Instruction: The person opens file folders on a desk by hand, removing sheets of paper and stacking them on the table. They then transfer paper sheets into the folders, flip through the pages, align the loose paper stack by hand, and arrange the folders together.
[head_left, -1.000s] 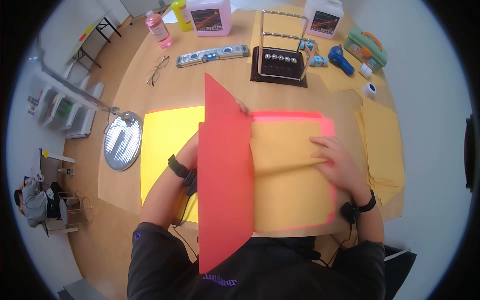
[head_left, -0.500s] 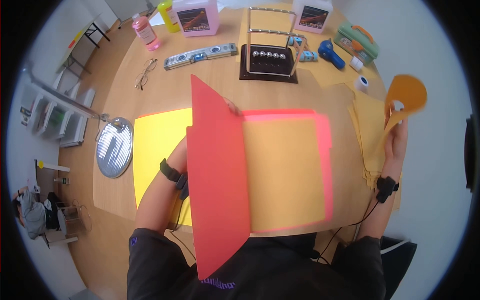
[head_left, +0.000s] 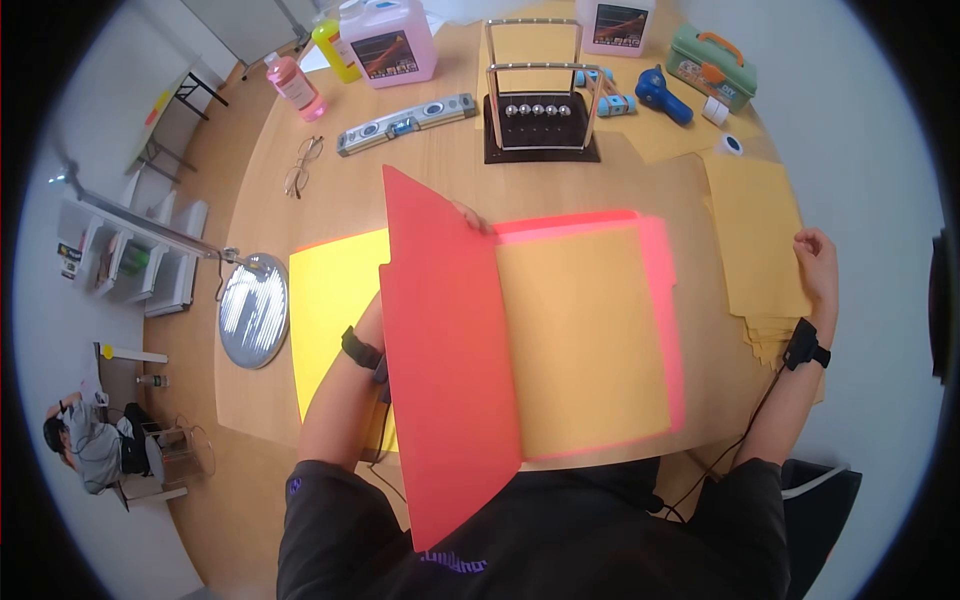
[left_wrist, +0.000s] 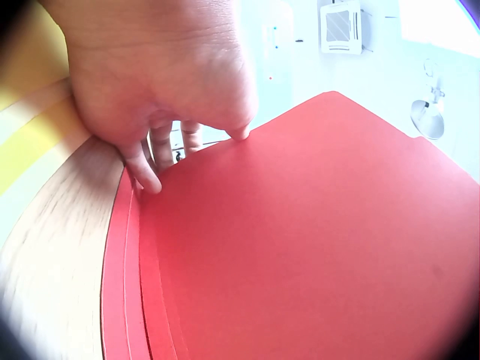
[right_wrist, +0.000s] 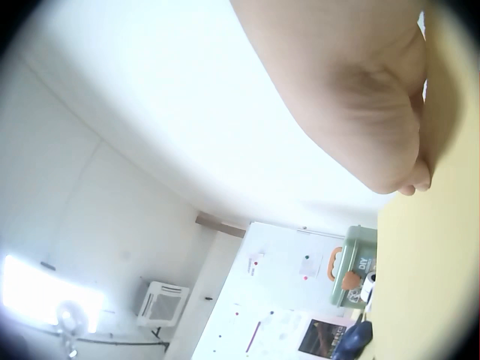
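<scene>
A red folder (head_left: 450,370) lies before me with its cover raised. My left hand (left_wrist: 157,82) pinches the top edge of that cover near the fold, its thumb on the near face and fingers behind. In the head view most of this hand is hidden by the cover; only its fingers (head_left: 472,218) show. A tan paper sheet (head_left: 590,340) lies inside, over a pink folder (head_left: 660,270). Out to the right, my right hand (head_left: 820,268) has its fingers curled at the right edge of the top tan sheet (head_left: 765,240) on a stack.
A yellow folder (head_left: 335,300) lies under my left arm. A round lamp (head_left: 253,312) stands at the left. Farther back are glasses (head_left: 303,167), a spirit level (head_left: 405,124), a Newton's cradle (head_left: 540,125), bottles, a blue tool (head_left: 663,95) and a green toolbox (head_left: 712,68).
My right hand has left the sheet inside the folder and moved right to the tan stack. The tan sheet curled up in it half a second ago now lies flat. My left hand keeps the cover raised.
</scene>
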